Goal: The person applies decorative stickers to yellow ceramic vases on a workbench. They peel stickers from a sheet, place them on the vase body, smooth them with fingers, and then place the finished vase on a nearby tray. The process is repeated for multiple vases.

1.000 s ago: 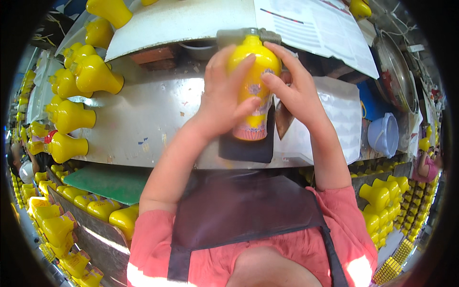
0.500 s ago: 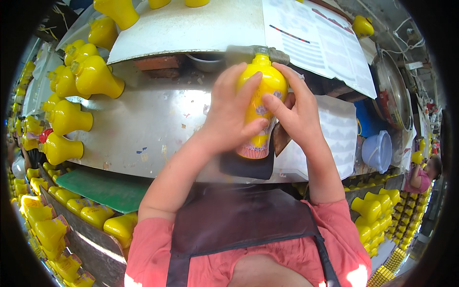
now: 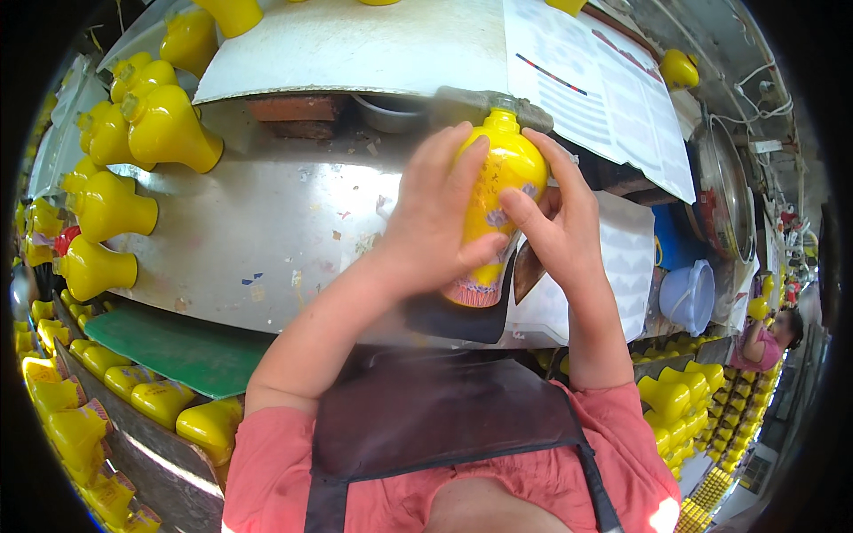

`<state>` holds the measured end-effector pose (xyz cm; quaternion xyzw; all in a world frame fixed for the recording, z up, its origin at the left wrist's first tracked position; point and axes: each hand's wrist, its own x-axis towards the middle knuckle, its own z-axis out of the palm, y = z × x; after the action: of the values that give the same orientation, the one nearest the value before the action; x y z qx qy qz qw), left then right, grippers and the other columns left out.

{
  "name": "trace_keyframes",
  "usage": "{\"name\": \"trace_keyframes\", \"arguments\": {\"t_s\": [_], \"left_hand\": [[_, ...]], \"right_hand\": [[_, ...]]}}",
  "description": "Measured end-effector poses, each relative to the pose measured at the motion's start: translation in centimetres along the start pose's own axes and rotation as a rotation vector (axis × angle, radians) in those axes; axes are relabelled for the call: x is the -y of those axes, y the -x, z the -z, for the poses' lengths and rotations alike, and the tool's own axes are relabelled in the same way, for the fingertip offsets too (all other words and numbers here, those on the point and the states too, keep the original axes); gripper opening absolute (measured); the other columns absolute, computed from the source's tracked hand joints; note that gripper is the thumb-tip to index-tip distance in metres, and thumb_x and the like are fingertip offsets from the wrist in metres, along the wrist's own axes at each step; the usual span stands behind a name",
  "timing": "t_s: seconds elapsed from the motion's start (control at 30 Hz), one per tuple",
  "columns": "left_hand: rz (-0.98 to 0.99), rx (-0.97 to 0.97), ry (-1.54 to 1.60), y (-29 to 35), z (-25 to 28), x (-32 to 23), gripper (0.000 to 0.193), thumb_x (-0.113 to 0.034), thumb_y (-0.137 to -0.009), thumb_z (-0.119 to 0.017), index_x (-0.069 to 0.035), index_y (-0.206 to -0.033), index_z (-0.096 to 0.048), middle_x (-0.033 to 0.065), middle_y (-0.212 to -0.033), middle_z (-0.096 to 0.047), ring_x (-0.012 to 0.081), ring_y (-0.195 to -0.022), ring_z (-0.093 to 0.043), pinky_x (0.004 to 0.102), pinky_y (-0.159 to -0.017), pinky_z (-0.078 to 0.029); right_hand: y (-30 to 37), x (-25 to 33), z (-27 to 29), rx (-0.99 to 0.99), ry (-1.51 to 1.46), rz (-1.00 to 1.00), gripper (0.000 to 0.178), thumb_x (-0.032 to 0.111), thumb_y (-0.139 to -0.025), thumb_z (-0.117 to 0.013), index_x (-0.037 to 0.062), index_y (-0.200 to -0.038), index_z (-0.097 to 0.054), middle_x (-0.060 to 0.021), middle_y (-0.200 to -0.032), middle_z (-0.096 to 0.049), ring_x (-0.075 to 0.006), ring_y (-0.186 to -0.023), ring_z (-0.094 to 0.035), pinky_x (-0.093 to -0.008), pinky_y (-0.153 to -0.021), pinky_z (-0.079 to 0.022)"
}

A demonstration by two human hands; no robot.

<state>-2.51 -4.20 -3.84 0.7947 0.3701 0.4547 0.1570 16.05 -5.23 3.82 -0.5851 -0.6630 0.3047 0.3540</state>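
- Yellow bottle: it is reclining approx. mid-view betw. both hands, neck pointing away from the person, base pointing toward the apron [image 3: 444,413]; flower print is showing on its face.
- L hand [image 3: 435,213]: fingers are spreading along the bottle's L side, thumb is crossing its lower face; i.e. the hand is wrapping the yellow bottle [image 3: 489,186].
- R hand [image 3: 564,222]: it is cupping the R shoulder, thumb pressing on the front. How hard either hand is gripping: can't tell.
- Dark pad [image 3: 462,329]: it is lying under the base end; contact w/ bottle isn't showing clearly. Grey bar [image 3: 533,114] is sitting just behind the neck.
- Brown wedge [image 3: 529,271] and white sheet [image 3: 613,258]: these are lying R of the bottle, nr the R hand.
- Metal table [image 3: 258,213]: it is carrying the work; more yellow bottles [image 3: 115,209] are standing at its L end, blue pail [image 3: 689,298] is sitting far R.
- Risks (judgement): glossy sides may be inviting a slip if palms are loosening unevenly; a dragging thumb could be scuffing the print; an abrupt tilt could be knocking the neck on the bar.
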Motion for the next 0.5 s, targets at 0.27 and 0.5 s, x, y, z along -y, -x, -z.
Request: {"name": "trace_keyframes", "arguments": {"t_s": [0.27,0.5], "left_hand": [[-0.027,-0.012,-0.016,-0.07,-0.05,0.14,0.088,-0.038,-0.077,-0.077,-0.014,-0.153,-0.040,0.0239,-0.154,-0.032,0.0475,-0.140,-0.034,0.0557,-0.118,-0.030],[-0.029,-0.020,-0.002,-0.16,-0.07,0.15,0.088,-0.038,-0.077,-0.077,-0.013,-0.153,-0.040,0.0235,-0.154,-0.032,0.0472,-0.140,-0.035,0.0559,-0.119,-0.030]], "right_hand": [[0.08,-0.33,-0.05,0.009,-0.018,0.023,0.066,0.020,-0.088,-0.077,0.0004,-0.146,-0.052,-0.0086,-0.125,-0.062,-0.0073,-0.086,-0.060,-0.0215,-0.072,-0.050],[-0.07,-0.43,0.00,0.014,-0.006,0.042,0.066,0.021,-0.088,-0.077,0.0007,-0.145,-0.052,-0.0085,-0.124,-0.062,-0.0076,-0.087,-0.061,-0.0216,-0.072,-0.050]]}}
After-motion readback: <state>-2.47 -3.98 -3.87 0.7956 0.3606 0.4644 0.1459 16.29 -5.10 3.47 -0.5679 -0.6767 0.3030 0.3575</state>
